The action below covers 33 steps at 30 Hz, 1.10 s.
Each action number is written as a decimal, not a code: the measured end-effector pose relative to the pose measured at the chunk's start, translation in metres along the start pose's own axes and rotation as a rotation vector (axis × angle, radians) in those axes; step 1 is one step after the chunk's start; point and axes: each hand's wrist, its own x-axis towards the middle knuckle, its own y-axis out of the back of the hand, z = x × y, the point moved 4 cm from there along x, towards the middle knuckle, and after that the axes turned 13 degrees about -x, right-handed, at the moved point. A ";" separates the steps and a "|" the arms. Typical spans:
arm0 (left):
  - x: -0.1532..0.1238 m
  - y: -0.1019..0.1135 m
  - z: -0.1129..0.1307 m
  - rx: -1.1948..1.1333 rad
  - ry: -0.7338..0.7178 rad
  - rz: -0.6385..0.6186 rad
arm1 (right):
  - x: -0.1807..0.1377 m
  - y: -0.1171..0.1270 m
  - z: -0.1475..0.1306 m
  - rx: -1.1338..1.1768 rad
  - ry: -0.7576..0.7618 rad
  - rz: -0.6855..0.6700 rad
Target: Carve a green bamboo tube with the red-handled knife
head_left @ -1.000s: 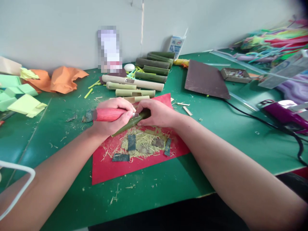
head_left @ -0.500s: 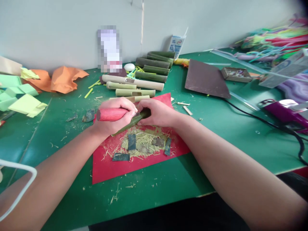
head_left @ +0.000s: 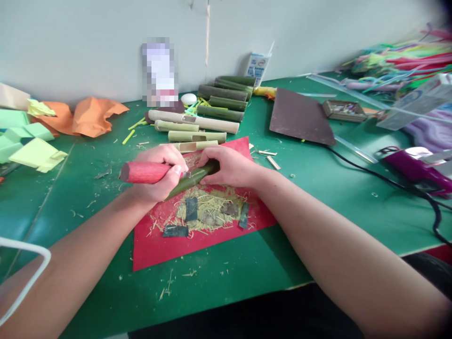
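My left hand [head_left: 164,155] is closed around the thick red handle [head_left: 143,173] of a carving tool. A short bit of its metal shows past my fingertips, close over a green bamboo tube [head_left: 187,182]; the tip is too small to tell whether it touches. My right hand [head_left: 228,167] grips the tube's far right end between thumb and fingers. The tube lies slanted above a red sheet [head_left: 155,252], its left part partly behind my left hand. Pale bamboo shavings [head_left: 208,200] and several dark green bark chips [head_left: 175,230] are heaped on the sheet.
Behind my hands lie several cut bamboo tubes [head_left: 221,123], some with slots. A dark brown board [head_left: 302,115] and a purple tool [head_left: 416,172] with a black cord [head_left: 374,178] are on the right. Crumpled orange paper [head_left: 93,117] lies left; a blurred-out phone-like object [head_left: 160,73] leans on the wall.
My left hand and the red-handled tool have shifted left along the tube, away from my right hand, baring more of the bamboo. My right hand keeps its hold.
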 end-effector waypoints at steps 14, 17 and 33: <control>0.009 -0.007 0.005 0.116 0.135 -0.100 | 0.000 0.000 0.001 -0.005 -0.018 -0.010; 0.009 -0.008 0.005 0.118 0.133 -0.108 | 0.000 0.000 0.001 -0.007 -0.017 -0.006; 0.010 -0.009 0.004 0.095 0.138 -0.108 | 0.000 -0.001 0.003 0.004 0.001 -0.005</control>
